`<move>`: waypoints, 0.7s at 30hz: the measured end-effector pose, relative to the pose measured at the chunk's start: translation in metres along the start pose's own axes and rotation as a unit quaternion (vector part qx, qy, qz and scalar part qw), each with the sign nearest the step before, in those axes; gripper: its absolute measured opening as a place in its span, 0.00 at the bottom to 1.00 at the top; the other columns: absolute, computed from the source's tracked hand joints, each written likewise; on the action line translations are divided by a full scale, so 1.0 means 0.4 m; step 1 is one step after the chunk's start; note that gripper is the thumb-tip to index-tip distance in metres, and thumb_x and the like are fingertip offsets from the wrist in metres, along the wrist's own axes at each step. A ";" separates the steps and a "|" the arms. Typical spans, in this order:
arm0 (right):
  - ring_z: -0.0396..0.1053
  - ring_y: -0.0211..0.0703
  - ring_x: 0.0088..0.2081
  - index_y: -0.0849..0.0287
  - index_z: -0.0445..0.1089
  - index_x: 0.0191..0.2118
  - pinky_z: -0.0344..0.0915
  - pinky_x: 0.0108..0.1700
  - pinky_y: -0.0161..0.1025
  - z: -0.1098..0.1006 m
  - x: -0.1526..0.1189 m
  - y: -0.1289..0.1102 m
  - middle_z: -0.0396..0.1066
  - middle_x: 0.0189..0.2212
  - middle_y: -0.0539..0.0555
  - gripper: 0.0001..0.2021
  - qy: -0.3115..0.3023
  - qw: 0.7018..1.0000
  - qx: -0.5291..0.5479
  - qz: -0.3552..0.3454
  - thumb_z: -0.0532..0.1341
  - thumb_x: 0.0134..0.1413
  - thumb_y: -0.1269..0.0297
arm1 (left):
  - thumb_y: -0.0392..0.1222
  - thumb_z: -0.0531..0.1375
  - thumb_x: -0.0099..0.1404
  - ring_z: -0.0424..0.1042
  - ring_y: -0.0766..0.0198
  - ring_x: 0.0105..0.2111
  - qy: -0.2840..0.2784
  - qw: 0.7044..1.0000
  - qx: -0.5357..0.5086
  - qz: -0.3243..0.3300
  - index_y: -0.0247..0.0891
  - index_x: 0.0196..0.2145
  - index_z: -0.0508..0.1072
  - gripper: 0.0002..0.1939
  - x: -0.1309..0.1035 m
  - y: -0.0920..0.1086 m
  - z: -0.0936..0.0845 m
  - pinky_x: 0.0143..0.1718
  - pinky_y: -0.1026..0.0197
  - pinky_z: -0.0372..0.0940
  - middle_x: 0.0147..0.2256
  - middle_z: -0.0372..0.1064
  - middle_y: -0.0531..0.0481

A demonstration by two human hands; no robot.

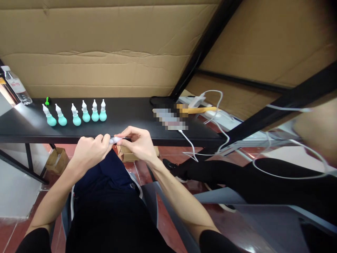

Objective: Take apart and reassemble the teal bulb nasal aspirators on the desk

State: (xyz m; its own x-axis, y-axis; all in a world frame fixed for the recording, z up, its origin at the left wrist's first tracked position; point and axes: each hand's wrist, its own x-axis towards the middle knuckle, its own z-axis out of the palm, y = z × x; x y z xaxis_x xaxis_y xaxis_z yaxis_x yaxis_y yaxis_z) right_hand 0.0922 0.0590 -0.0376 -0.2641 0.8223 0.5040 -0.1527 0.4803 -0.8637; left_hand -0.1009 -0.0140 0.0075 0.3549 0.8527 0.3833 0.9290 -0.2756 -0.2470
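Both my hands meet just in front of the black table's (131, 110) near edge. Between them is a small whitish, translucent nozzle piece (115, 140), like the tips on the nasal aspirators. My left hand (92, 149) is closed round one end of it, and the fingers hide whatever else lies inside. With thumb and fingertips, my right hand (138, 142) pinches the other end. Behind my left hand, several nasal aspirators (76, 120) with teal bulbs and clear-white tips stand in a row on the table.
A water bottle (17, 86) and a small green object (47, 101) are at the left. A partly blurred device (168, 118) with a white cable lies on the right. Another person's dark-clothed leg (210, 172) is at the right. Cardboard boxes (57, 161) sit on the floor.
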 end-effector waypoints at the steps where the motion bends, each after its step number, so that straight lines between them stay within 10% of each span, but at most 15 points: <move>1: 0.86 0.54 0.40 0.55 0.80 0.30 0.84 0.47 0.51 0.001 0.001 0.004 0.87 0.35 0.57 0.24 -0.008 1.000 0.016 0.008 0.85 0.42 0.41 | 0.47 0.49 0.85 0.73 0.57 0.22 0.000 1.000 0.003 0.000 0.39 0.35 0.76 0.23 -0.002 0.001 -0.002 0.27 0.57 0.40 0.25 0.72 0.46; 21: 0.80 0.44 0.34 0.55 0.76 0.32 0.79 0.41 0.41 0.053 -0.020 0.032 0.81 0.31 0.52 0.28 0.049 0.994 0.090 0.042 0.83 0.43 0.37 | 0.49 0.50 0.87 0.76 0.54 0.23 -0.014 1.000 0.022 -0.013 0.37 0.36 0.75 0.23 -0.008 0.012 -0.012 0.26 0.57 0.41 0.26 0.73 0.45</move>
State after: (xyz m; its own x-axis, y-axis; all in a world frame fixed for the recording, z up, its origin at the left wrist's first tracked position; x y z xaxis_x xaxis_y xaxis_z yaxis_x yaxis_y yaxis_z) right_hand 0.0722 0.0522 -0.0525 -0.1908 0.8875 0.4194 -0.3035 0.3530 -0.8850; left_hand -0.0970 -0.0203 0.0093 0.3272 0.8718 0.3644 0.9321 -0.2344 -0.2761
